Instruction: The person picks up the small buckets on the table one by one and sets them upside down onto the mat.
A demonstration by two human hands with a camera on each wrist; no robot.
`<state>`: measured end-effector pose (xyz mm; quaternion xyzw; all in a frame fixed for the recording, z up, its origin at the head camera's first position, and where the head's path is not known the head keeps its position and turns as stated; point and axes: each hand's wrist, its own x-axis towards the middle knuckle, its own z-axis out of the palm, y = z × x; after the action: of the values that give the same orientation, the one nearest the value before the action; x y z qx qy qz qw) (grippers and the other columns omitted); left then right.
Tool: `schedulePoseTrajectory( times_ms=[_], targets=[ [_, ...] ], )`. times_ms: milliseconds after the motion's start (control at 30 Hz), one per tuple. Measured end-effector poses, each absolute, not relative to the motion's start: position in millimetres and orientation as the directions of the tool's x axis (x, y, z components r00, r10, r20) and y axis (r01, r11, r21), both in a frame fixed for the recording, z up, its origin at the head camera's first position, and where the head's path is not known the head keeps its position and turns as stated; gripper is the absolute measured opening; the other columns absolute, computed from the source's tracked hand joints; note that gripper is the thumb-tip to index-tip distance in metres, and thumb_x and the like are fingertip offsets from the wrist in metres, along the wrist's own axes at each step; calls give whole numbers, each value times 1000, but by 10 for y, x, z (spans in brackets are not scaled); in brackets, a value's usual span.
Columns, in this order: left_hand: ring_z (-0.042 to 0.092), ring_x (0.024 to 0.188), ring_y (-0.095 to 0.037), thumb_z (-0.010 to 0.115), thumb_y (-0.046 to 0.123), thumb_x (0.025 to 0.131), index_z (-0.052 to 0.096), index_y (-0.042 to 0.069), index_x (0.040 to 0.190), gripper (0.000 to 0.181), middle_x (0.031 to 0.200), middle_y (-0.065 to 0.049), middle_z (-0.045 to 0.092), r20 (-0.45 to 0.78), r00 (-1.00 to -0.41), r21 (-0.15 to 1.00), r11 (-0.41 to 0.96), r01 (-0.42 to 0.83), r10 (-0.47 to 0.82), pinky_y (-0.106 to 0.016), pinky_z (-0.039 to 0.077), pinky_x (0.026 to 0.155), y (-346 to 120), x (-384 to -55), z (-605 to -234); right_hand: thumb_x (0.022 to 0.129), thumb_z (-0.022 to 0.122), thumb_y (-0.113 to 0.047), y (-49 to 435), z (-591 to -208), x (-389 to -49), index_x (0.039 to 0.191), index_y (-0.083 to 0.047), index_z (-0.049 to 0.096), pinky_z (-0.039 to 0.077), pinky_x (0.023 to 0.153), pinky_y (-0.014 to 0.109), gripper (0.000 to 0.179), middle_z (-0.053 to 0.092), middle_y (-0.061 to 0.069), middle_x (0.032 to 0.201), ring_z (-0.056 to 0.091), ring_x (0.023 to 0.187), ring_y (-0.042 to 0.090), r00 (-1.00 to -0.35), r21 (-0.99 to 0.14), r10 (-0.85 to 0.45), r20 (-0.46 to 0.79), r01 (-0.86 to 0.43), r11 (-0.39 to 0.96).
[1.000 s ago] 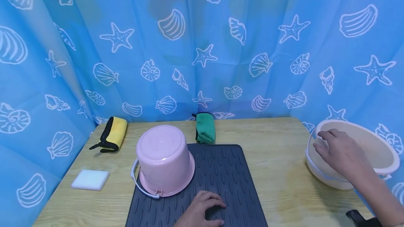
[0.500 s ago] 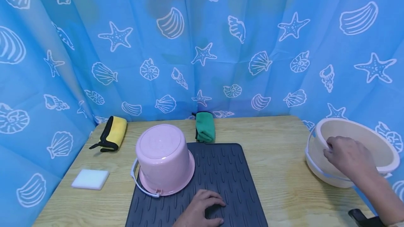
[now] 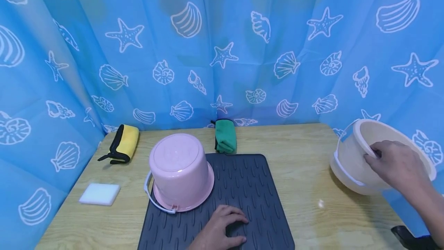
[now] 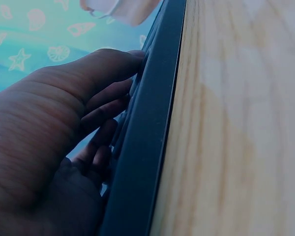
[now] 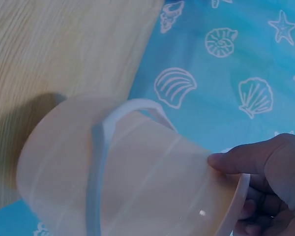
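My right hand [image 3: 399, 163] pinches the near-left rim of a cream bucket [image 3: 352, 161] at the table's right edge. The thumb [image 5: 226, 162] presses on the outer wall and the fingers curl inside. The bucket leans, its white handle [image 5: 99, 167] hanging across its side; its inside is mostly hidden by the hand. My left hand [image 3: 222, 227] rests on the black ridged mat [image 3: 249, 192], fingers loosely bent with nothing in them. Upside down on the mat's left part stands a pink bucket [image 3: 180, 176] with a pale handle.
A white sponge [image 3: 100, 194] lies at the left, and behind it is a folded yellow cloth [image 3: 128, 142] with black edging. A green folded cloth [image 3: 226, 136] sits behind the mat. A blue seashell curtain [image 3: 222, 84] surrounds the table's back and sides.
The right hand closed on the cream bucket's rim. The bucket has tilted and shifted slightly left and up, its handle swinging out. The left hand stayed in place on the mat.
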<state>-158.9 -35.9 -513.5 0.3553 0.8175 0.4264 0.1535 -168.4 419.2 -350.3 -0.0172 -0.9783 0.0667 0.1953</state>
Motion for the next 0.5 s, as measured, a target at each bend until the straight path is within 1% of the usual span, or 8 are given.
schedulePoseTrajectory(
  times_ms=[33,133,233,333,433,500],
  targets=[
    [44,116,-8,73,39,91,69,30,120,30,126,16,56,56,-702,801,388,456,710,-36,43,100,-361,-1587,-5129,81,75,-4,4184,-3488,-1682,70,3,61,28,47,34,19,43,2,54,38,50,20,-920,-142,66,385,12,990],
    [44,116,-8,74,39,91,69,31,119,30,126,17,56,57,-707,792,400,462,705,-36,43,100,-365,-1583,-5120,82,75,-5,4155,-3440,-1668,79,12,64,31,45,33,20,51,7,56,42,49,20,-916,-175,97,390,29,984],
    [44,115,-7,74,39,91,69,31,119,30,126,17,56,56,-707,788,403,465,705,-35,44,99,-365,-1582,-5116,83,75,-7,4116,-3388,-1639,94,19,65,35,41,33,31,58,14,59,47,48,20,-910,-216,136,393,52,975],
    [44,115,-7,74,39,91,70,30,119,30,126,17,56,59,-705,787,402,468,706,-35,44,99,-360,-1584,-5123,84,76,-8,4077,-3356,-1605,100,20,65,36,40,33,35,61,16,60,50,48,20,-900,-237,140,413,43,971],
    [44,116,-7,74,38,91,70,30,119,30,126,17,56,58,-707,787,403,467,705,-34,44,99,-357,-1585,-5128,85,76,-9,4034,-3335,-1586,100,18,66,36,41,32,32,62,17,62,51,49,21,-888,-241,124,443,15,970],
    [44,116,-7,74,39,91,70,30,119,30,126,17,55,60,-706,787,402,469,706,-34,44,99,-359,-1585,-5133,85,76,-9,4003,-3322,-1582,100,17,67,37,41,32,31,63,20,65,54,50,25,-877,-239,111,468,-4,971]
  ],
)
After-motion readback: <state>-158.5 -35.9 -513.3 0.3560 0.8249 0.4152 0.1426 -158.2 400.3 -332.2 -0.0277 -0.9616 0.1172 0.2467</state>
